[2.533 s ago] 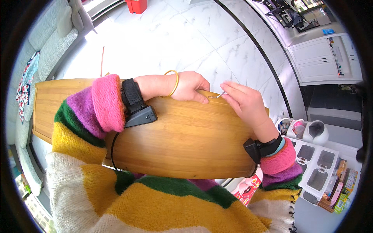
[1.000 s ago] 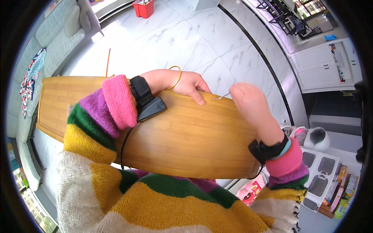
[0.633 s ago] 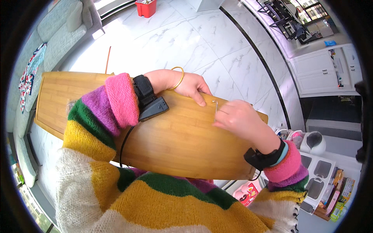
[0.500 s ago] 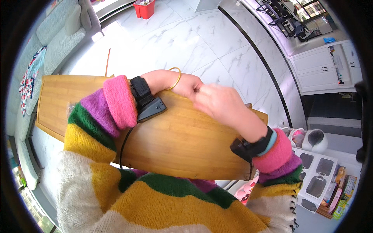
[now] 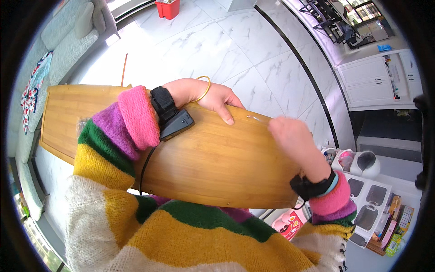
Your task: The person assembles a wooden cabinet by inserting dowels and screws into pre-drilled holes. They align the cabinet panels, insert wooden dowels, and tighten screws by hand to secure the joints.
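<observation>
The wooden board [image 5: 199, 154] spans the middle of the frame. The left hand [image 5: 206, 96] curls its grip over the board's top edge; the right hand [image 5: 294, 140], blurred, pinches a thin clear strip [image 5: 257, 119] at that edge.

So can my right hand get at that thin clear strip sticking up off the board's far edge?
Probably yes: the right hand is already against the strip, nothing between them, while the left hand grips the wooden board beside it.
</observation>
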A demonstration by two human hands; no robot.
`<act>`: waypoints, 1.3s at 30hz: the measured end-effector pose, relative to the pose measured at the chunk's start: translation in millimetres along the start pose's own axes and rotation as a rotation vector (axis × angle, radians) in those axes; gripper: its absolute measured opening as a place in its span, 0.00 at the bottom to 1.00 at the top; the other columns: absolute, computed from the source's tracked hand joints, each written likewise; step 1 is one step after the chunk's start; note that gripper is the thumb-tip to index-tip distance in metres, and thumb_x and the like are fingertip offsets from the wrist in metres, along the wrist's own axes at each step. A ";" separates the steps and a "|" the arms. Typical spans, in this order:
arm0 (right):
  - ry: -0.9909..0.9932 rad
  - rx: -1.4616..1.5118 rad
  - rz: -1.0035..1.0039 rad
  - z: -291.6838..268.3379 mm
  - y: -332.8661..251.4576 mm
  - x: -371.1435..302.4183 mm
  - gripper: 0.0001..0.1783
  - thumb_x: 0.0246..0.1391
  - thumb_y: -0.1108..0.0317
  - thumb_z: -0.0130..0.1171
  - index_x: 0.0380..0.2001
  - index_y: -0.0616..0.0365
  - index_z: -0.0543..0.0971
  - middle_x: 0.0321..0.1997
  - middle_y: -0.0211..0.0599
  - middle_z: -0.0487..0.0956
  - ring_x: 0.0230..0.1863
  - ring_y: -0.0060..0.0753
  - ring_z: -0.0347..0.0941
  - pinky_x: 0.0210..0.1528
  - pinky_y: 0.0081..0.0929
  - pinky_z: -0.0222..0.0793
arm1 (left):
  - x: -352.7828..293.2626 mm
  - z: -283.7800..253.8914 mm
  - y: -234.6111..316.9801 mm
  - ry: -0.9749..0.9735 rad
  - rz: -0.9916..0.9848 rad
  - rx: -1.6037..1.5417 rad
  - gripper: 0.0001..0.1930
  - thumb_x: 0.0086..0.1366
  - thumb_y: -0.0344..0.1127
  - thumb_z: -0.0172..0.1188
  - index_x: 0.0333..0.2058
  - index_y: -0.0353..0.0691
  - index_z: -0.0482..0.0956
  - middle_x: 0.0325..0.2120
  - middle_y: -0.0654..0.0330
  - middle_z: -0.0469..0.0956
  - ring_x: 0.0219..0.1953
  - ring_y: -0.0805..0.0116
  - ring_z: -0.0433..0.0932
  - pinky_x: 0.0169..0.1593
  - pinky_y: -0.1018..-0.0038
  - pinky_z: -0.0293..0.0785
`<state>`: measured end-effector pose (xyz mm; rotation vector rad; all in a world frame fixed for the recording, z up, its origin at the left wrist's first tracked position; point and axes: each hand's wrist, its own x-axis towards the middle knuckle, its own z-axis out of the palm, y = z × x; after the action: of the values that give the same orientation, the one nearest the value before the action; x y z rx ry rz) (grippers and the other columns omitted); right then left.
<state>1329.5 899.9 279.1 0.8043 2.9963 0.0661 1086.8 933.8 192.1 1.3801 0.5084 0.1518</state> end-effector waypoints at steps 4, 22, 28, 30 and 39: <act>-0.081 0.206 -0.185 5.4 -13.8 2.6 0.10 0.45 0.65 0.58 0.19 0.55 0.70 0.19 0.34 0.70 0.21 0.38 0.70 0.20 0.32 0.65 | -0.7 2.3 -1.1 0.005 -0.006 0.051 0.27 0.53 0.32 0.63 0.52 0.33 0.67 0.42 0.60 0.76 0.42 0.75 0.72 0.48 0.77 0.68; 0.078 0.095 0.167 5.0 16.2 28.2 0.08 0.48 0.66 0.53 0.22 0.56 0.68 0.21 0.39 0.72 0.24 0.45 0.70 0.24 0.38 0.65 | -1.1 -3.8 -4.3 0.005 0.029 0.074 0.27 0.55 0.33 0.61 0.54 0.34 0.65 0.44 0.59 0.75 0.43 0.73 0.71 0.49 0.76 0.67; -0.039 0.197 0.036 4.5 -4.7 -4.7 0.08 0.47 0.66 0.56 0.24 0.57 0.69 0.20 0.37 0.71 0.22 0.43 0.70 0.23 0.35 0.65 | -1.2 -3.3 0.0 0.012 0.032 0.117 0.27 0.55 0.34 0.61 0.53 0.34 0.66 0.43 0.59 0.75 0.43 0.73 0.72 0.48 0.76 0.68; -0.063 0.233 -0.065 3.8 -7.2 -2.8 0.09 0.45 0.65 0.58 0.24 0.56 0.70 0.20 0.36 0.71 0.22 0.42 0.70 0.22 0.33 0.65 | -3.9 -2.7 0.5 0.018 0.013 0.131 0.28 0.55 0.34 0.61 0.54 0.36 0.65 0.43 0.59 0.75 0.43 0.73 0.72 0.48 0.76 0.68; 0.204 0.246 -0.168 12.8 -16.1 80.1 0.09 0.45 0.63 0.56 0.20 0.54 0.70 0.19 0.34 0.70 0.24 0.38 0.71 0.22 0.31 0.67 | -12.4 4.8 12.4 0.162 -0.034 0.426 0.24 0.53 0.43 0.63 0.46 0.37 0.72 0.40 0.56 0.76 0.43 0.67 0.73 0.48 0.73 0.67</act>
<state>1252.9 926.5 263.5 0.5890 3.2991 -0.2448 1080.3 927.1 207.7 1.7824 0.7283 0.1331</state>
